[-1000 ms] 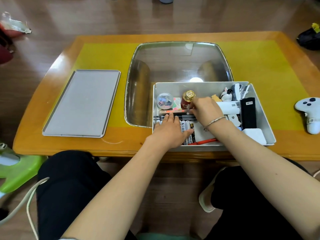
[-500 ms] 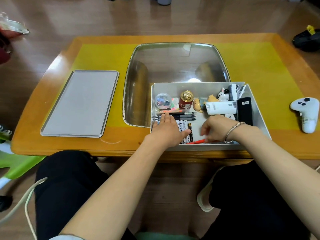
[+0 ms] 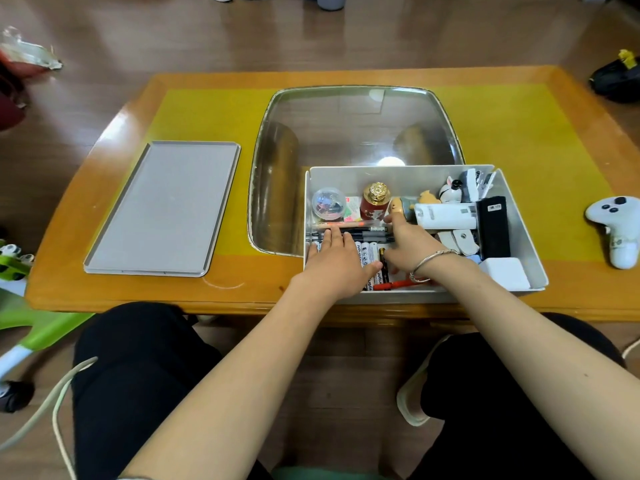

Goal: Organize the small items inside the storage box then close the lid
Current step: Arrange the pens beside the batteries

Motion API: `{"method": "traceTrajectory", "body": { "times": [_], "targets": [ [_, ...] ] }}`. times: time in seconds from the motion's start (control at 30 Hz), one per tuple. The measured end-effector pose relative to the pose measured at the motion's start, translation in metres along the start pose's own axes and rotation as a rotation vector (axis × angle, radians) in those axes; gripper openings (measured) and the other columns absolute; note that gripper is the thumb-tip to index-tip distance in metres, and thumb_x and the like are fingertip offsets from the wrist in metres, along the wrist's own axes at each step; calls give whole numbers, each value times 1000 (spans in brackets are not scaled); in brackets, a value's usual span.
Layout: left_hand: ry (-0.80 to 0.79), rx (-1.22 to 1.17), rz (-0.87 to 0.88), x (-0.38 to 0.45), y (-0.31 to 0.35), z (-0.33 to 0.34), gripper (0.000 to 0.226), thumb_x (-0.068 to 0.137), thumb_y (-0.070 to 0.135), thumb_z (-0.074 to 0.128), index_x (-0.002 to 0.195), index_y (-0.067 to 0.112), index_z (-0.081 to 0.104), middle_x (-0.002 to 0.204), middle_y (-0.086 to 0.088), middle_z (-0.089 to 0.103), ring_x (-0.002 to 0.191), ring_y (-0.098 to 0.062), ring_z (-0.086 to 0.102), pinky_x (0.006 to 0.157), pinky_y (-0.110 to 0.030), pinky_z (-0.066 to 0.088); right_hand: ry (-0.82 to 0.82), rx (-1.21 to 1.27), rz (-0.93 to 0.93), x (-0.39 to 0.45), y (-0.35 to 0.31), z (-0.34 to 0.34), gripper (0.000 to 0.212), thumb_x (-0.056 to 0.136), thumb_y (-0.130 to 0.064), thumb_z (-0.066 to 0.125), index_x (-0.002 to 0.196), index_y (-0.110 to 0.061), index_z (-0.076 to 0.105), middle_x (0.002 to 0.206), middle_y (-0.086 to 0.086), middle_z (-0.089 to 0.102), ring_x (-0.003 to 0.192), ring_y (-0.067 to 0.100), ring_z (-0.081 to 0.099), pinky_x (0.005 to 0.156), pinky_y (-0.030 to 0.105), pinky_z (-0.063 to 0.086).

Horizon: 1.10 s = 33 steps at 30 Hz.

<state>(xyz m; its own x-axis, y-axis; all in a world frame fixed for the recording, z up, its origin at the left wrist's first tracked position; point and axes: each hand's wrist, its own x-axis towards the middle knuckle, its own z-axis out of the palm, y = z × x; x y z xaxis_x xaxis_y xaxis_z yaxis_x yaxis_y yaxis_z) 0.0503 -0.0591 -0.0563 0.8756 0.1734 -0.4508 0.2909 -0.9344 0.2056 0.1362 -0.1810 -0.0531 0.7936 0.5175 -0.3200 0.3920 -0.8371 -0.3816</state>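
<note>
A white storage box point(image 3: 415, 176) stands open at the table's front edge, right of centre. Its flat grey lid point(image 3: 162, 209) lies apart on the table's left side. Inside the box are a clear capsule ball point(image 3: 328, 203), a red bottle with a gold cap point(image 3: 375, 202), a white tube point(image 3: 446, 216), a black device point(image 3: 493, 226), a white block point(image 3: 507, 273), black pens point(image 3: 360, 232), batteries point(image 3: 369, 254) and a red pen point(image 3: 398, 285). My left hand point(image 3: 336, 265) lies flat on the batteries. My right hand point(image 3: 412, 244) reaches over the pens with fingers curled down, hiding what is beneath.
A white game controller point(image 3: 618, 230) lies on the table right of the box. A glass inset point(image 3: 353, 133) fills the table's middle behind the box. My knees sit under the front edge. A green object point(image 3: 41, 327) is on the floor at left.
My right hand went from the bottle at the back to the front by the red pen, then forward again to the pens. My left hand stayed on the batteries.
</note>
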Motion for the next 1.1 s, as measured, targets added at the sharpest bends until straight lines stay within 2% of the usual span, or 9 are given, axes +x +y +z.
{"method": "traceTrajectory", "body": {
  "times": [0.2,0.33,0.43,0.53,0.63,0.77,0.87,0.97,1.1],
  "targets": [
    [-8,-19,-8,-1,1,-1,87,94,63,28,151,4,-3,158,-18,-13,147,-30,-8,117,-48,4,-12,19,-43,-4,3,0,68,83,-11,61,141,-12,27,127,18,54,114,31,53,89,31,41],
    [-7,-28,-9,-3,2,-2,85,95,61,29,151,6,-3,158,-18,-13,146,-30,-9,117,-48,4,57,-110,-152,-12,7,-4,53,82,-5,58,133,-10,44,130,12,52,118,27,50,98,33,40],
    [3,-27,-7,-4,2,-3,84,95,60,31,151,7,-2,157,-18,-14,146,-30,-10,117,-48,4,83,-165,-172,-18,20,-13,35,81,-9,61,115,-16,60,114,6,62,108,24,57,92,31,44],
    [-4,-32,-1,-3,1,-3,84,95,60,32,151,7,-2,158,-18,-13,146,-31,-10,117,-48,4,-55,-231,-154,-22,29,-19,21,79,-18,68,99,-24,67,95,-3,66,91,16,61,85,28,50],
    [-7,-34,-3,-2,1,-2,84,95,60,32,151,7,-1,158,-18,-13,146,-31,-10,117,-48,5,-180,-250,-136,-22,32,-21,19,74,-25,75,92,-26,69,86,-8,67,80,10,61,77,24,51],
    [-2,-44,-4,0,-1,-1,86,94,61,34,152,8,0,157,-18,-14,146,-31,-13,116,-49,4,-287,-286,-150,-17,30,-20,12,75,-21,75,82,-26,66,72,-13,60,63,-2,53,60,13,41],
    [5,-62,8,0,-1,-2,84,95,59,35,152,9,0,157,-18,-15,145,-31,-14,116,-49,5,-323,-299,-177,-17,27,-21,14,75,-20,75,73,-27,63,65,-17,55,59,-3,49,60,15,39],
    [37,-89,38,-5,-1,-5,79,97,53,36,152,9,0,159,-14,-12,146,-30,-10,116,-48,6,-280,-238,-196,-20,27,-30,15,73,-22,78,72,-25,63,64,-16,57,60,0,52,63,16,40],
    [129,-187,140,-13,-1,-9,70,101,46,32,152,9,3,160,-10,0,147,-26,-1,117,-40,9,-64,-113,-244,-26,28,-42,12,73,-15,76,75,-22,67,64,-12,58,63,8,54,58,10,37]
  ]
}}
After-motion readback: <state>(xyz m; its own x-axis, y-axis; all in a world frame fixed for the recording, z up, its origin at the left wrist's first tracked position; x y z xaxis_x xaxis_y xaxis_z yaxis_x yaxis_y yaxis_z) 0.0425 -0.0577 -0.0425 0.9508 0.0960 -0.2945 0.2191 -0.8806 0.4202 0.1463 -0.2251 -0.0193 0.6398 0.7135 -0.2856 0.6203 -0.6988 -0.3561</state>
